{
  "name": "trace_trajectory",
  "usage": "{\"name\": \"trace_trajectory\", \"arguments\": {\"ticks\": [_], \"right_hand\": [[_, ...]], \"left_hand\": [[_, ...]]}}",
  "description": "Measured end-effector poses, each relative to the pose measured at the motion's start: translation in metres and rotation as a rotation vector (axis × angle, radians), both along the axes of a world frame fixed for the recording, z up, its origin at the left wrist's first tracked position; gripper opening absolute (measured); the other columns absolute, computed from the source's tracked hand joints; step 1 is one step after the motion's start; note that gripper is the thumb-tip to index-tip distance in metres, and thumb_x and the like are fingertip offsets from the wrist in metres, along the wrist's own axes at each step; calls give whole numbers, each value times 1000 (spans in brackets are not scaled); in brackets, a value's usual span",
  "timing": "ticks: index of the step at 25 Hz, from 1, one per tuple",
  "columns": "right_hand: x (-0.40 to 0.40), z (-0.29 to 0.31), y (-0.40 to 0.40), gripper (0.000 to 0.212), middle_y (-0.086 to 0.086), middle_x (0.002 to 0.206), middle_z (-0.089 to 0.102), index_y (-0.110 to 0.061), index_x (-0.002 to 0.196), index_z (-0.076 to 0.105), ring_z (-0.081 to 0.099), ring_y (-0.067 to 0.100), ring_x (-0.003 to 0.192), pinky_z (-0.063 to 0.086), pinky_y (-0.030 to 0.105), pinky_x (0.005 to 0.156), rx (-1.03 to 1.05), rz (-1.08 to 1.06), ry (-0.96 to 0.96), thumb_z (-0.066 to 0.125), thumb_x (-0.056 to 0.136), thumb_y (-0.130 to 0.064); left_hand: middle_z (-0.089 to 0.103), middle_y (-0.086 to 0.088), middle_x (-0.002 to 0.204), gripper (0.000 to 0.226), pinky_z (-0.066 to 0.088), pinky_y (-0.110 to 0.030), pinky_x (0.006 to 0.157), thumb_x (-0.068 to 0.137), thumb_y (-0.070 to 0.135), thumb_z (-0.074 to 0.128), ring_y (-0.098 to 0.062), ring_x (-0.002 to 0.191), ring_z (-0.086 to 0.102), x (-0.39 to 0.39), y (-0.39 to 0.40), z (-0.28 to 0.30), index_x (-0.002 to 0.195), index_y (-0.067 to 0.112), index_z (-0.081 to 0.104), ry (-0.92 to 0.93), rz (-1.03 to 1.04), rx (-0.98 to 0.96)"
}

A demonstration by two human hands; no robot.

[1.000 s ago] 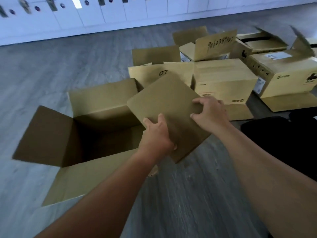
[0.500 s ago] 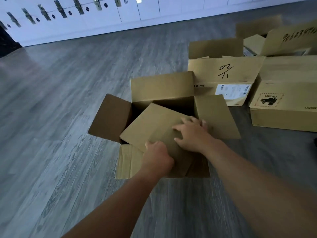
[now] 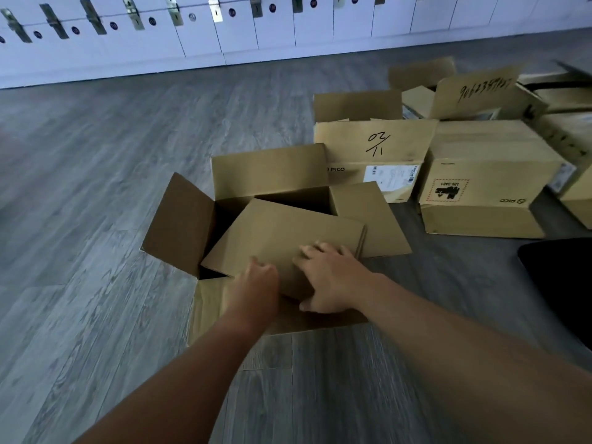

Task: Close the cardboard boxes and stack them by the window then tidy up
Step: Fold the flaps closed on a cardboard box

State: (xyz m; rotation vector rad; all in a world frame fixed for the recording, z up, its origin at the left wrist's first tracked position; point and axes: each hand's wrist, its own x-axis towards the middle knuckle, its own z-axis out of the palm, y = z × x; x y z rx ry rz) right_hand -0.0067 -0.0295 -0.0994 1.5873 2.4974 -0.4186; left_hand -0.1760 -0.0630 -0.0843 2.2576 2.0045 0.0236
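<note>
Pressing a flat cardboard sheet down into the open cardboard box on the grey wood floor, both hands work at its near edge. The left hand curls its grip over that edge; the right hand lies spread flat on top. Side flaps stand open. More boxes, one marked box among them, sit just beyond, before white lockers.

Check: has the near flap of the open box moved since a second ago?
Yes. Both hands have folded the near flap down and inward over the open box; it earlier stood raised outside the box's right wall.
</note>
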Motion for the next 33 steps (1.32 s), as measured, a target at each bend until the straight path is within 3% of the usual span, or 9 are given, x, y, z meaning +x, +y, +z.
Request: {"name": "trace_trajectory", "arguments": {"ticks": [4, 8, 12, 15, 18, 23, 27, 31, 33], "right_hand": [[5, 6, 0, 50, 9, 152, 40, -34, 137, 56, 34, 36, 139, 31, 58, 109, 186, -46, 69, 60, 92, -13], [11, -6, -3, 21, 5, 108, 52, -24, 107, 70, 48, 28, 108, 46, 39, 80, 376, -180, 42, 54, 96, -16], [18, -14, 0, 35, 3, 98, 60, -19, 101, 69, 56, 25, 98, 43, 40, 83, 192, -193, 50, 38, 103, -37], [32, -20, -3, 34, 2, 105, 58, -21, 107, 68, 53, 24, 106, 46, 41, 87, 290, -256, 123, 48, 99, -47], [49, -21, -6, 31, -1, 96, 58, -24, 98, 58, 59, 23, 93, 51, 38, 73, 295, -336, 144, 53, 95, -54], [67, -28, -10, 65, -4, 67, 56, -21, 66, 55, 53, 16, 62, 31, 28, 50, 172, -562, 42, 33, 88, -79], [75, -37, -11, 67, 1, 91, 63, -16, 102, 57, 61, 21, 81, 39, 33, 61, 91, -592, 162, 34, 89, -77], [76, -35, -7, 64, 8, 145, 49, -32, 149, 26, 55, 29, 124, 49, 40, 86, 120, -474, 317, 50, 96, -58], [77, -33, -2, 62, 5, 147, 44, -39, 153, 28, 51, 28, 128, 46, 34, 86, 179, -424, 362, 55, 98, -46]], "left_hand": [[37, -3, 92, 19, 35, -29, 50, 87, 13, 59, -13, 56, 39, -36, 3, -10, 89, 17, 40, 72, 62, 53], [50, -3, 100, 11, 50, -32, 69, 91, 17, 49, -18, 82, 51, -57, 7, -19, 102, 17, 53, 63, 14, 117], [53, -6, 103, 21, 53, -37, 79, 96, 29, 42, -23, 94, 56, -66, 12, -23, 105, 15, 55, 45, 158, 144], [57, -11, 108, 33, 49, -40, 83, 96, 38, 37, -28, 101, 58, -75, 12, -24, 108, 14, 55, 121, 273, 121], [60, -14, 106, 36, 49, -42, 84, 97, 40, 35, -32, 99, 60, -81, 8, -28, 105, 11, 55, 166, 317, 104], [63, -13, 107, 46, 50, -50, 90, 95, 39, 47, -31, 97, 60, -95, 11, -33, 126, 5, 47, -392, 580, -20], [62, -19, 118, 60, 51, -49, 87, 102, 34, 46, -35, 103, 62, -106, 2, -38, 154, 18, 20, -463, 374, -37], [55, -17, 136, 52, 45, -41, 91, 105, 33, 39, -35, 116, 57, -118, 9, -40, 155, 37, 26, -422, 249, -111], [53, -14, 141, 48, 42, -36, 88, 106, 27, 34, -31, 118, 55, -120, 13, -40, 152, 40, 33, -413, 215, -113]]}}
